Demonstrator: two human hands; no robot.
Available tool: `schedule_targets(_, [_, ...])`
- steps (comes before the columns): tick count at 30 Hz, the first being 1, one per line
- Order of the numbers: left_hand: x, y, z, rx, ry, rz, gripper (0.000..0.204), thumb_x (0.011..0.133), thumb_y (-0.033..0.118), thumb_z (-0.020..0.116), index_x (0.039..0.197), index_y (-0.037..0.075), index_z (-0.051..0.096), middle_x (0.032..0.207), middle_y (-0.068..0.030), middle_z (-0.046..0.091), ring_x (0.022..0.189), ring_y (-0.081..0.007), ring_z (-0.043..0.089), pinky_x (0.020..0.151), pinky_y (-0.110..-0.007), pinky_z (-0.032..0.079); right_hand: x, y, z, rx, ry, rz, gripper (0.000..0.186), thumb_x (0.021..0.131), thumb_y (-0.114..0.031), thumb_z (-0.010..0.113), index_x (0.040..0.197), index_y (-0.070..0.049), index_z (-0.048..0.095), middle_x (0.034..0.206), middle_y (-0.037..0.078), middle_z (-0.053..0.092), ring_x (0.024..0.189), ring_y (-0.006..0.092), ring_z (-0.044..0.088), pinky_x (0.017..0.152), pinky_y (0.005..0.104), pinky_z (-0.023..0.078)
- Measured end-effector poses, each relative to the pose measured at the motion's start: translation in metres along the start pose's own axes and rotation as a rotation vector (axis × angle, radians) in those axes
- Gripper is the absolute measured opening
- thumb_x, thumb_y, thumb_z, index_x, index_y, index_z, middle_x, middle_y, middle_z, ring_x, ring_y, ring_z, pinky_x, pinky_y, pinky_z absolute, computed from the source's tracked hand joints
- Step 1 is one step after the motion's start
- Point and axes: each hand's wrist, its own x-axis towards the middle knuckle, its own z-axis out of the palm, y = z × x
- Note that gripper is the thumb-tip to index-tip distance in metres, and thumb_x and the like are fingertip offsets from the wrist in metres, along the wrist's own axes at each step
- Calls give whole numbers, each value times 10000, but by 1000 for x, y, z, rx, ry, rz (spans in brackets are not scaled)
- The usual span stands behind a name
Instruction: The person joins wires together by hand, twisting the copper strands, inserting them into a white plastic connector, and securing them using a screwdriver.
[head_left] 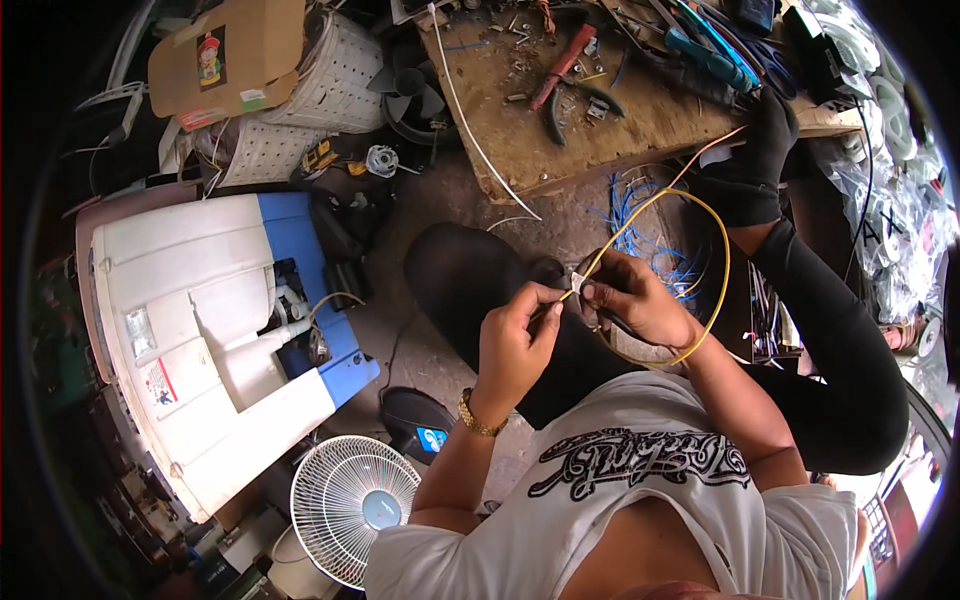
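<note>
Workshop floor, cluttered, is surrounding the seated person.

Head view, listing by hand:
- Left hand: thumb and forefinger are pinching yellow wire; a gold-coloured wristband is circling the wrist below.
- Right hand: fingers are closing round a small pale-and-dark item, kind not discernible, just beside the left fingertips.
- Yellow wire: passing between both hands, looping round to the right of the right hand and crossing over its wrist.
- Blue wire scraps: lying beyond the right hand.
- Wooden tabletop: standing ahead of both hands, carrying a red-handled tool and dark-handled pliers.
- White-and-blue casing: resting well to the left of the left hand.
- White fan: sitting below and left of the left hand.
- Plastic bags: heaping far right of the right hand.
</note>
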Motion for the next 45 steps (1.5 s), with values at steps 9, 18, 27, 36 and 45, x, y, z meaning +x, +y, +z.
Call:
schedule_targets(9, [-3,-1,-1,26,-45,-20,47,921,13,608,939,-29,616,622,-3,543,569,-8,430,501,-201,331,3,-4,-8,3,20,10,205,952,-130,607,1103,6,584,832,28,629,723,83,578,559,208,447])
schedule_targets(18, [-10,-8,2,-106,-50,-94,46,935,3,591,954,-32,614,660,43,531,600,9,394,516,-187,311,14,-3,-26,29,116,-59,168,924,-118,634,1011,23,606,824,59,652,694,106,601,547,223,466])
schedule_targets(27, [-19,-7,-2,-110,-64,-135,48,929,17,603,950,-26,608,658,10,537,590,-8,413,514,-207,306,16,-6,-42,76,161,-71,148,923,-122,638,973,12,598,783,65,636,663,113,597,546,236,476])
schedule_targets(36, [-28,-8,0,-158,-63,-148,58,943,23,592,967,-23,615,666,73,495,589,13,339,510,-192,257,16,-12,-58,136,188,-112,113,930,-89,618,939,23,606,785,87,649,633,129,598,528,249,475])
schedule_targets(45, [-28,-5,-1,-132,-80,-184,67,921,28,616,944,-31,594,729,-82,667,645,-22,550,555,-212,408,13,-18,-79,48,363,-125,102,929,-96,607,918,5,616,754,52,629,587,114,565,527,246,447])
